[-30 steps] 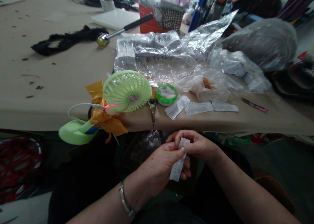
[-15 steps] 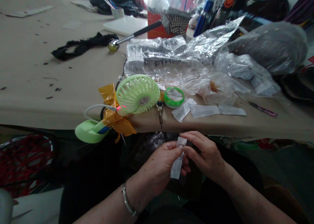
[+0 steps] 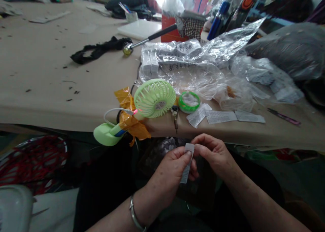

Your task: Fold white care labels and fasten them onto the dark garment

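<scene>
- The printed paper strip [image 3: 186, 173] is clamped near its upper end under your left hand's [image 3: 162, 177] thumb; the longer part hangs below.
- Your right hand [image 3: 220, 157] bends beside the top end; whether its fingertips pinch the paper, I cannot tell.
- Half a second ago, your right fingers were straighter.

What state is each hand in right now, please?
Left hand: closed, pinching a narrow, white, paper-like printed strip.
Right hand: partly curled beside the strip's top; grip unclear.

White paper strip [image 3: 186, 172], seemingly printed, slants in the left hand [image 3: 167, 169].
</scene>
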Demonstrator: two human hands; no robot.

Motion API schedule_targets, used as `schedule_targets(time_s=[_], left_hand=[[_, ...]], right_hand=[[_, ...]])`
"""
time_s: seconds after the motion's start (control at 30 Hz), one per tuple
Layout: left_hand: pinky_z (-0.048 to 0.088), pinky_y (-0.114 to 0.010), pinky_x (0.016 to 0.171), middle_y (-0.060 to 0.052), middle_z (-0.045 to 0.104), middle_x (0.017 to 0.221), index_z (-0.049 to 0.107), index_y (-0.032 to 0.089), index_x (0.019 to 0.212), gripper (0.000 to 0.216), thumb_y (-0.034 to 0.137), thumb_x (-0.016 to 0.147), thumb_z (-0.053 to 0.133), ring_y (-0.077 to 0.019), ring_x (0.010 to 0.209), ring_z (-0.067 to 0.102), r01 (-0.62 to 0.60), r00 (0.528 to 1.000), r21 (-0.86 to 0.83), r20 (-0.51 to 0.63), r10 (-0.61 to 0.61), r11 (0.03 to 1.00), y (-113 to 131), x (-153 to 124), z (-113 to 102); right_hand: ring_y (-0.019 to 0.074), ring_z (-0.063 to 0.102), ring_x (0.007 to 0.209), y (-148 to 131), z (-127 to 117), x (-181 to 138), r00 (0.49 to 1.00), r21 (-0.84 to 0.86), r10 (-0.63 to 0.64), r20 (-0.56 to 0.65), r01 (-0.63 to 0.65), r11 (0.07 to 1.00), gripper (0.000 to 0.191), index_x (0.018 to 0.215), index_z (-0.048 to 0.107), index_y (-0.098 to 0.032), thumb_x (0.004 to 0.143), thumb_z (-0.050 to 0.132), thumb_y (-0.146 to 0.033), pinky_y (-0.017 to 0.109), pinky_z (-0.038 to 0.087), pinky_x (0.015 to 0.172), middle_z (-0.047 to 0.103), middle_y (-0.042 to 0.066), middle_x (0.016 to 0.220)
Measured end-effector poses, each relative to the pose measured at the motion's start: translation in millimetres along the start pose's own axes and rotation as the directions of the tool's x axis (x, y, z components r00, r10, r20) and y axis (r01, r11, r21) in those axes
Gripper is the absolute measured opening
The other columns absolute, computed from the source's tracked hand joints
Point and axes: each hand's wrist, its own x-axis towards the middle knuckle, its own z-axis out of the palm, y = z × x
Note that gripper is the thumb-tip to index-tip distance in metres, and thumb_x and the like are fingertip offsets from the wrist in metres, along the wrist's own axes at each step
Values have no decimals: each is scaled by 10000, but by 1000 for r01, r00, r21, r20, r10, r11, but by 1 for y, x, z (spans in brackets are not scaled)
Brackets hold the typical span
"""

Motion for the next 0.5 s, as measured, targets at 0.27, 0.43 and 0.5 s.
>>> schedule_targets(time_s=[0.27,0.43,0.5], left_hand=[[387,-228,574,4,544,586,558,154,661,281,310,873,459,-107,565,490,-144,988,153,-34,151,978,5,-8,-6],[413,-241,655,-17,627,746,653,156,790,167,248,833,520,-136,698,531,-292,926,368,-124,358,883,3,-6,-17],[425,-243,668,-15,653,767,676,174,830,155,242,826,537,-147,718,558,-315,885,460,-173,432,830,4,-6,-22]], right_hand=[[85,508,401,-5,19,8,993,162,76,93,-91,983,125,746,572,-180,801,609,-286,207,433,427,566,-53,520],[105,562,611,-11,24,12,998,16,-46,33,45,999,78,738,610,-177,789,601,-236,205,463,563,618,-14,662],[124,574,690,-13,25,15,995,-82,-96,20,97,992,84,746,621,-177,793,588,-238,219,469,617,634,2,720]])
